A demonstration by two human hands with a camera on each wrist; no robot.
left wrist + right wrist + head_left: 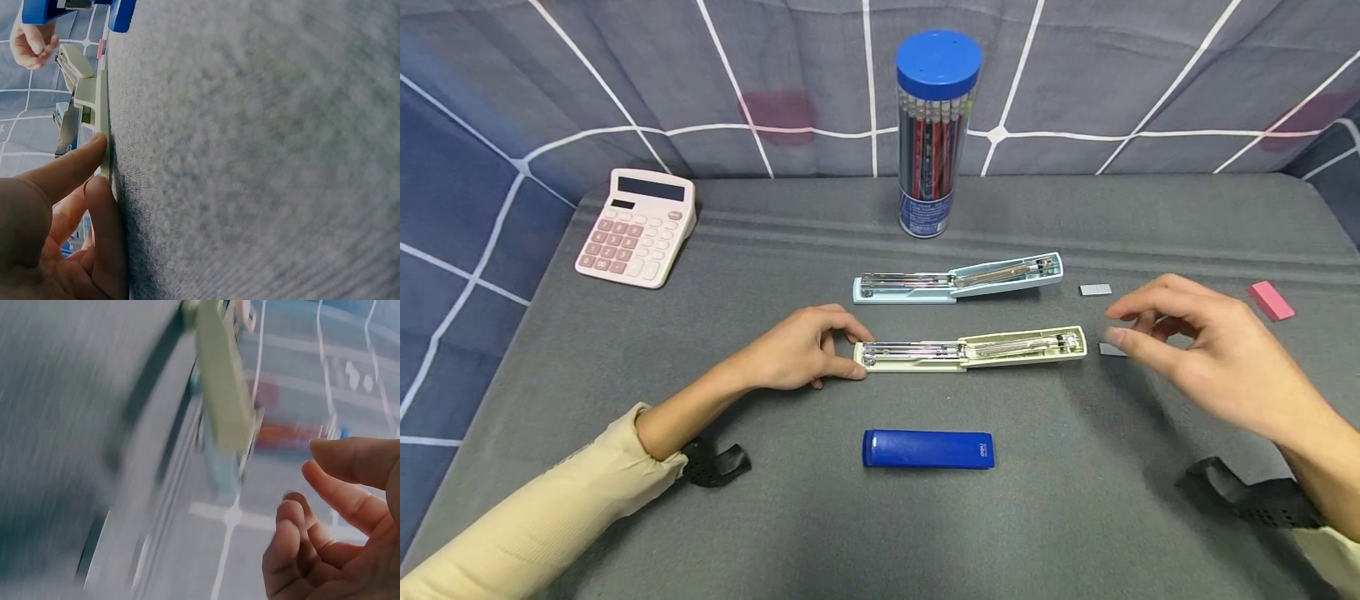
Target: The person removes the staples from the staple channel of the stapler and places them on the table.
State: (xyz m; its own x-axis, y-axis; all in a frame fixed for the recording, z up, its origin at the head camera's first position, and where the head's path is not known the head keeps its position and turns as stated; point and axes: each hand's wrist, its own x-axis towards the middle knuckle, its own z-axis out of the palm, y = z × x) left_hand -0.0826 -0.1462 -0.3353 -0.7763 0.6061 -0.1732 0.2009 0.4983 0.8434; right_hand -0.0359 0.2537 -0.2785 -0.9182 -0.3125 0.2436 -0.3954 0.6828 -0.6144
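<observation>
My left hand (801, 346) pinches the left end of a pale green stapler (913, 352), thumb at its near side and index finger at the far side. This stapler lies opened out on the grey cloth, its metal channel showing. In the left wrist view, the thumb and a finger meet the stapler's base (103, 119). My right hand (1206, 350) hovers off the stapler's right end, thumb and fingers apart with nothing between them. Partly behind the thumb lies a grey staple strip (1111, 350); another staple strip (1095, 290) lies farther back.
Behind the green stapler lies a light blue stapler (906, 292), also opened out. A closed dark blue stapler (927, 450) is in front. A pink block (1272, 300) lies at the right, a calculator (640, 229) back left, and a blue-lidded pencil tub (934, 142) stands at the back.
</observation>
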